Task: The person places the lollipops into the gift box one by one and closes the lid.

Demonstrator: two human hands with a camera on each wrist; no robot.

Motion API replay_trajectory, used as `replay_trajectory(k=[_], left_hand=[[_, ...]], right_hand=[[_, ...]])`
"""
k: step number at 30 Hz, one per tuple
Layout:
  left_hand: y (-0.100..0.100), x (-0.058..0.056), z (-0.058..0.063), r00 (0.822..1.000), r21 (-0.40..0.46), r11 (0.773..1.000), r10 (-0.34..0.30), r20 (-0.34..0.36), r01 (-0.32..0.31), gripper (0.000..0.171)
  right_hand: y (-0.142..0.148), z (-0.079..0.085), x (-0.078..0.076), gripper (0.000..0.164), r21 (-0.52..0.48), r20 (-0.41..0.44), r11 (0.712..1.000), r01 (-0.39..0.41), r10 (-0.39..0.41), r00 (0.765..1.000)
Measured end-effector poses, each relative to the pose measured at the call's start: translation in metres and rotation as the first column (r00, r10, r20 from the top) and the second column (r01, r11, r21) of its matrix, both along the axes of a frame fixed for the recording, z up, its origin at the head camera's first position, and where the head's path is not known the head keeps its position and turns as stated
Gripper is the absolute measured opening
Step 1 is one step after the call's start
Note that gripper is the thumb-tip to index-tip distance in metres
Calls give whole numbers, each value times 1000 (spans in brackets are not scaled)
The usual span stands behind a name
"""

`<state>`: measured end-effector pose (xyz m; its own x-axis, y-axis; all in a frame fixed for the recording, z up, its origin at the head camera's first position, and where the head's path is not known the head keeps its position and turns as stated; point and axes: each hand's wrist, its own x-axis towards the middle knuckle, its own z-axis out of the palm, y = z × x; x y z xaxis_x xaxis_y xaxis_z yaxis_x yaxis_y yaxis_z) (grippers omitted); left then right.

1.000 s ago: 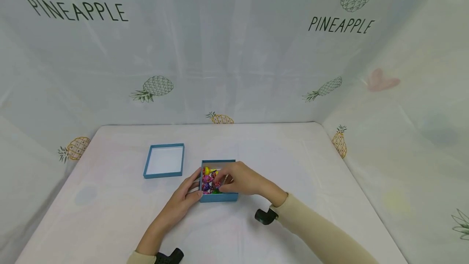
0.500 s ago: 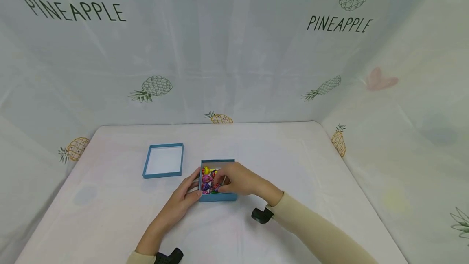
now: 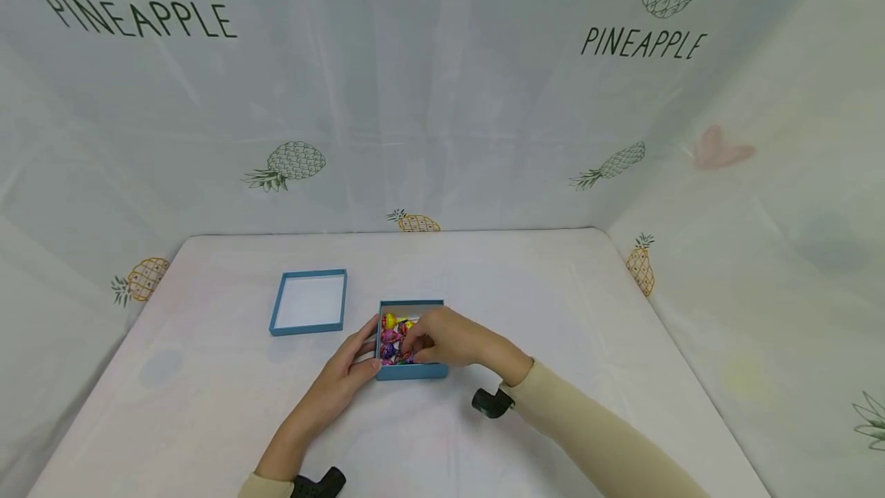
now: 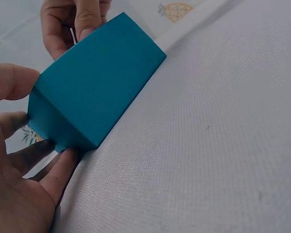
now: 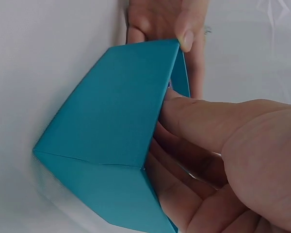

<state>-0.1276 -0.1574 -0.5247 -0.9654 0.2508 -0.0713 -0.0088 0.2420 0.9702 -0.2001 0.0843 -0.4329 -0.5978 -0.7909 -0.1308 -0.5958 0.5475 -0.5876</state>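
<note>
A blue open-topped box (image 3: 412, 372) sits on the table, holding several small, shiny, colourful pieces (image 3: 390, 336) that look like wrapped candies. My left hand (image 3: 344, 369) rests along its left side, fingers extended against the wall. In the left wrist view the thumb (image 4: 14, 80) touches the top corner of the box (image 4: 99, 82). My right hand (image 3: 452, 338) reaches over the right wall with bent fingers inside, among the candies. The walls hide its fingertips in the right wrist view (image 5: 199, 121), so whether they pinch a candy does not show.
Left of the box and farther back lies a blue-rimmed lid (image 3: 308, 302), its white inside facing up. A white cloth covers the table (image 3: 525, 290). A pineapple-print curtain (image 3: 442, 98) hangs behind and at the sides.
My right hand has shifted slightly within the box, its fingers working among the candies. The left hand, the box and the lid have stayed essentially in place.
</note>
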Motion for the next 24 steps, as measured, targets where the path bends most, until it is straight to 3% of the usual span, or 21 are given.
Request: replay_trajectory(k=[10, 16, 21, 24], left_hand=[[-1, 0, -1, 1000, -7, 1000, 3, 9, -3, 69], [0, 1, -1, 1000, -9, 1000, 13, 11, -13, 69], [-1, 1, 3, 1000, -10, 1000, 3, 21, -3, 69], [-4, 0, 8, 1000, -55, 998, -10, 7, 10, 70]], right_hand=[[1, 1, 2, 16, 5, 4, 1000, -2, 2, 1000], [5, 4, 2, 17, -5, -44, 1000, -3, 3, 999], [15, 8, -2, 17, -62, -114, 997, 53, -60, 992], [21, 13, -5, 20, -111, -140, 989, 102, -117, 983]])
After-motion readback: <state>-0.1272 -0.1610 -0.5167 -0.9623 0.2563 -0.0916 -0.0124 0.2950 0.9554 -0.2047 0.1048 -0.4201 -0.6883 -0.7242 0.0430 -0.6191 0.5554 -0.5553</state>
